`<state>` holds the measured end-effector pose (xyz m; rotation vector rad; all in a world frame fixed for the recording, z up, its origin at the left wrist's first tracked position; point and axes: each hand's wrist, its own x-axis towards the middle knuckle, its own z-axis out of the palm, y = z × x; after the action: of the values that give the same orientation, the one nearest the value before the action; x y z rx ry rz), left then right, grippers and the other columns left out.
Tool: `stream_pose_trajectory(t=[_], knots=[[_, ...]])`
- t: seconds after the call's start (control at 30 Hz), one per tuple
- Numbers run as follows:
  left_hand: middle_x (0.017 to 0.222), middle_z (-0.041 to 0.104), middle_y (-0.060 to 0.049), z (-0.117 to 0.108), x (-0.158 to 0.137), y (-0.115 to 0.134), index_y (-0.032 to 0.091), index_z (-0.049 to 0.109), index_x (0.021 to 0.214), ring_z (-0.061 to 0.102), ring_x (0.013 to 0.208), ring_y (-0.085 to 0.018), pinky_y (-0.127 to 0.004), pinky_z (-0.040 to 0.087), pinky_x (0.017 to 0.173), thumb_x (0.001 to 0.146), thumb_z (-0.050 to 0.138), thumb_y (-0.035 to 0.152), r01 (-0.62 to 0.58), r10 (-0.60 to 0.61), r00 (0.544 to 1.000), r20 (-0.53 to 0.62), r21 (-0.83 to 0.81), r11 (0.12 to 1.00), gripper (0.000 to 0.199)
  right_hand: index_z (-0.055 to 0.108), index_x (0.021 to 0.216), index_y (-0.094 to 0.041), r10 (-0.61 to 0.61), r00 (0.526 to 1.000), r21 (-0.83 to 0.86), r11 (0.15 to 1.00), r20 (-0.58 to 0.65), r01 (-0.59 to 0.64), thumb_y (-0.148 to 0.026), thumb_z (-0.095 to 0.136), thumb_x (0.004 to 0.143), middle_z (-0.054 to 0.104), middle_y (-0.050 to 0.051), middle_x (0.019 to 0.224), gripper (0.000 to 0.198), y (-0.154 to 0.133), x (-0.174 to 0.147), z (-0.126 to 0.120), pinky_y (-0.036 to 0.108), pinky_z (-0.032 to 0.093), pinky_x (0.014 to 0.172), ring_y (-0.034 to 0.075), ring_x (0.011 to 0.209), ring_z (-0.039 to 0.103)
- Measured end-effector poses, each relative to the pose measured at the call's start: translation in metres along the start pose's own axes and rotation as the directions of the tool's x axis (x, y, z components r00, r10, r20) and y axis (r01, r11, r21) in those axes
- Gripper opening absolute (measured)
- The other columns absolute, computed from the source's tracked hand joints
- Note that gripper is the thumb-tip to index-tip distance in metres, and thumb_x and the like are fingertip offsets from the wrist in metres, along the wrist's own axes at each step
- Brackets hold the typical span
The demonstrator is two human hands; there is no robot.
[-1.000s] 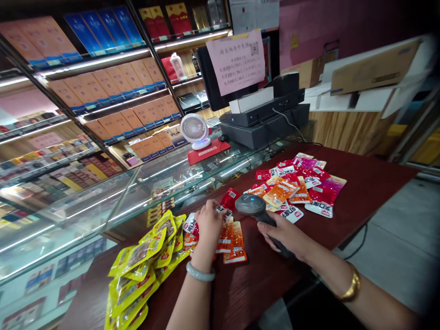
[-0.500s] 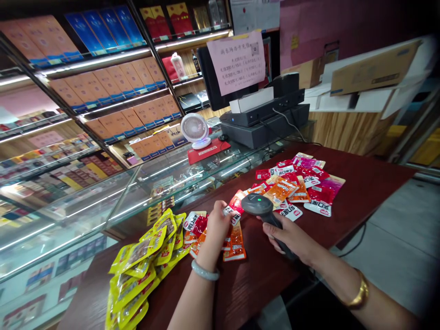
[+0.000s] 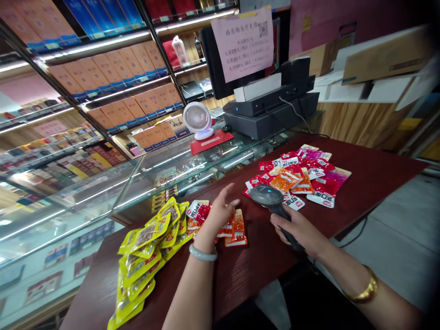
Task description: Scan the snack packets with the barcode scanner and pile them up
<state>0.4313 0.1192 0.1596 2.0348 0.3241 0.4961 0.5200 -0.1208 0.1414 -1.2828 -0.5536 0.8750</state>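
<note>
My right hand (image 3: 298,229) grips a dark grey handheld barcode scanner (image 3: 266,196) by its handle, with a small blue light showing on top. The scanner's head hangs over the near edge of a heap of red, orange and pink snack packets (image 3: 288,180). To the left, my left hand (image 3: 222,210) is open, fingers apart, with nothing visible in it. It hovers over a smaller group of orange packets (image 3: 237,229) and partly hides them. A red and white packet (image 3: 198,210) lies just beyond its wrist.
Yellow snack packets (image 3: 140,266) lie in an overlapping stack at left on the brown table (image 3: 261,261). Behind are a glass counter (image 3: 137,183), a white fan (image 3: 198,120) and a monitor with a paper notice (image 3: 244,46). A cable runs down the table's right side.
My left hand has let go of the red and white packet it held before the scanner, and its fingers have spread. The scanner's light went from green to blue. The view has shifted slightly.
</note>
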Motion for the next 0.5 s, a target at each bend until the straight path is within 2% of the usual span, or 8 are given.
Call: stream_pose_trajectory(t=[0.03,0.07,0.13,0.2,0.23,0.3,0.37,0.5], knots=[[0.134,0.060,-0.012,-0.010,-0.002,0.003,0.021,0.053,0.130,0.055,0.126,-0.023,-0.038,0.043,0.106,0.084,0.063,0.024,0.030,-0.019,0.998,-0.059,0.195,0.980,0.047,0.045,0.090,-0.024,0.003,1.000,-0.007,1.000,0.005,-0.003,-0.054,0.066,0.086,0.046,-0.011,0.052,0.037,0.001,0.000,0.000,0.018,0.032,0.039,0.007,0.040,0.040],[0.126,0.064,-0.013,-0.020,-0.004,0.005,0.019,0.058,0.125,0.058,0.121,-0.025,-0.040,0.043,0.105,0.085,0.063,0.027,0.085,-0.046,0.993,-0.106,0.397,0.914,0.041,0.046,0.091,-0.024,0.006,1.000,-0.016,1.000,0.010,-0.006,-0.054,0.066,0.086,0.047,-0.011,0.052,0.036,0.001,0.000,0.000,0.018,0.032,0.039,0.007,0.040,0.040],[0.112,0.069,-0.016,-0.037,-0.010,0.010,0.016,0.065,0.111,0.061,0.113,-0.031,-0.046,0.044,0.100,0.084,0.063,0.038,0.195,-0.131,0.981,-0.144,0.715,0.671,0.035,0.046,0.091,-0.023,0.012,1.000,-0.029,1.000,0.018,-0.011,-0.054,0.066,0.086,0.047,-0.011,0.052,0.036,0.003,0.000,0.001,0.018,0.033,0.039,0.007,0.040,0.041],[0.107,0.069,-0.020,-0.045,-0.016,0.012,0.014,0.068,0.102,0.062,0.110,-0.037,-0.050,0.046,0.095,0.080,0.064,0.052,0.211,-0.247,0.963,-0.108,0.874,0.438,0.045,0.047,0.092,-0.023,0.015,1.000,-0.034,0.999,0.023,-0.015,-0.054,0.066,0.086,0.047,-0.010,0.053,0.037,0.004,0.000,0.001,0.018,0.033,0.039,0.007,0.040,0.041],[0.108,0.069,-0.021,-0.045,-0.018,0.013,0.013,0.068,0.101,0.062,0.109,-0.039,-0.050,0.046,0.093,0.078,0.065,0.058,0.188,-0.297,0.952,-0.076,0.910,0.369,0.051,0.047,0.092,-0.023,0.016,1.000,-0.036,0.999,0.025,-0.015,-0.055,0.066,0.086,0.047,-0.010,0.053,0.037,0.004,0.000,0.002,0.018,0.033,0.039,0.007,0.040,0.041],[0.110,0.069,-0.021,-0.041,-0.021,0.015,0.013,0.068,0.102,0.061,0.110,-0.039,-0.048,0.046,0.092,0.075,0.064,0.064,0.131,-0.354,0.935,-0.014,0.942,0.308,0.058,0.048,0.095,-0.023,0.017,0.999,-0.043,0.999,0.027,-0.015,-0.055,0.066,0.085,0.046,-0.011,0.053,0.038,0.004,-0.001,0.003,0.018,0.033,0.039,0.007,0.040,0.040],[0.111,0.069,-0.020,-0.034,-0.020,0.016,0.014,0.068,0.102,0.062,0.111,-0.037,-0.045,0.046,0.092,0.076,0.063,0.065,0.098,-0.361,0.932,0.016,0.951,0.295,0.058,0.048,0.098,-0.022,0.022,0.999,-0.045,0.999,0.027,-0.021,-0.056,0.066,0.085,0.046,-0.011,0.052,0.040,0.003,-0.002,0.004,0.018,0.032,0.039,0.007,0.040,0.040],[0.106,0.071,-0.016,-0.023,-0.015,0.016,0.016,0.065,0.101,0.065,0.103,-0.032,-0.038,0.046,0.085,0.080,0.062,0.062,0.097,-0.342,0.939,0.028,0.934,0.344,0.050,0.048,0.102,-0.021,0.044,0.998,-0.044,0.998,0.045,-0.042,-0.057,0.066,0.084,0.046,-0.011,0.051,0.044,0.002,-0.003,0.006,0.018,0.032,0.038,0.007,0.039,0.039]])
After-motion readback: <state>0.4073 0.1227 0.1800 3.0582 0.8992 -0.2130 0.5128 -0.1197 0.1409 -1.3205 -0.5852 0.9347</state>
